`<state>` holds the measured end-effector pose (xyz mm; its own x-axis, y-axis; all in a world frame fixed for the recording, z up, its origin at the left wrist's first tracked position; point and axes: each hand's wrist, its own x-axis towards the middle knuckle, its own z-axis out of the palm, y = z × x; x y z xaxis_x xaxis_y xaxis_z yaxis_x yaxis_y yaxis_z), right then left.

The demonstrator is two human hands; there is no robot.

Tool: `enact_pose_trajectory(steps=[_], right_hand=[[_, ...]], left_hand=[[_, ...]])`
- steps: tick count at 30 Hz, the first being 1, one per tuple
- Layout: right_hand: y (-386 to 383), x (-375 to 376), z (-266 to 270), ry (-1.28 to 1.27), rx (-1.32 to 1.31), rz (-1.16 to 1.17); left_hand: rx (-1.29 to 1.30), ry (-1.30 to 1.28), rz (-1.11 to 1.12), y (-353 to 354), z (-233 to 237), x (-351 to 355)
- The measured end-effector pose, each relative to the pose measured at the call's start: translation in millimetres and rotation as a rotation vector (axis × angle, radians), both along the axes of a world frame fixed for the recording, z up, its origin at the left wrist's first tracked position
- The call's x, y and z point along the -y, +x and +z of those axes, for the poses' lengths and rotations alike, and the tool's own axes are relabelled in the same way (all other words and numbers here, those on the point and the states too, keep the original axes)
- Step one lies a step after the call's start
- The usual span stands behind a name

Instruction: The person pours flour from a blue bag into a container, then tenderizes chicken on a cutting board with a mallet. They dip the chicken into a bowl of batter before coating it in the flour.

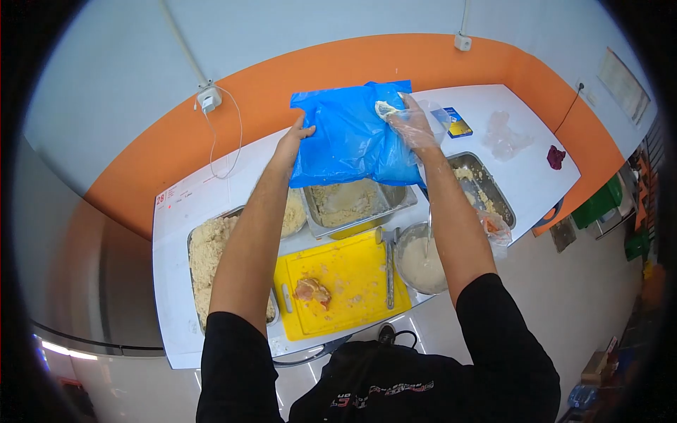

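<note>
One blue bag (342,137) | left grip (302,131) half-curled, holding its left edge | right grip (410,127) part-closed, holding right side

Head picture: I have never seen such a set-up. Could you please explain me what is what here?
There is no robot here. This one picture comes from a camera worn on a person's head, looking forward and down, so the arms in black sleeves are the wearer's own.

The left hand and right hand hold up a blue plastic bag. The right seems to wear a thin clear glove.

Below is a white table. On it, a piece of raw meat lies on a yellow cutting board. Pale crumbs fill a tray on the left, and a bowl with pale liquid stands right of the board.
</note>
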<state>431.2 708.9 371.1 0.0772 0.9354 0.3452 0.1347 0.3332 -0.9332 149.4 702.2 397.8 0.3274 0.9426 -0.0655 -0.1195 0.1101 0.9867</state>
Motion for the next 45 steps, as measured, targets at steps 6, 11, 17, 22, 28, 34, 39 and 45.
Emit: enact_pose_trajectory(steps=[6,11,17,22,28,34,39,45], right_hand=[[-6,-8,7,0.042,0.123,-0.107],[-18,17,22,0.025,-0.117,-0.117],[-9,1,9,0.262,0.009,-0.173],[-19,11,31,0.296,0.251,-0.261],[-14,-3,9,0.298,0.028,-0.191],[-22,13,-48,0.069,-0.536,-0.101],[-29,4,-102,-0.164,-0.629,-0.195],[-26,27,-98,-0.429,0.235,-0.311]], left_hand=[[0.068,-0.060,0.109,3,5,12],[0.052,0.014,0.041,8,27,9],[-0.099,0.131,0.042,5,7,-23],[0.032,0.022,0.111,9,-29,-18],[0.021,0.044,0.091,5,2,-23],[-0.167,0.219,0.048,28,58,-31],[-0.255,0.265,0.011,61,77,-32],[-0.501,0.406,0.224,90,88,-22]])
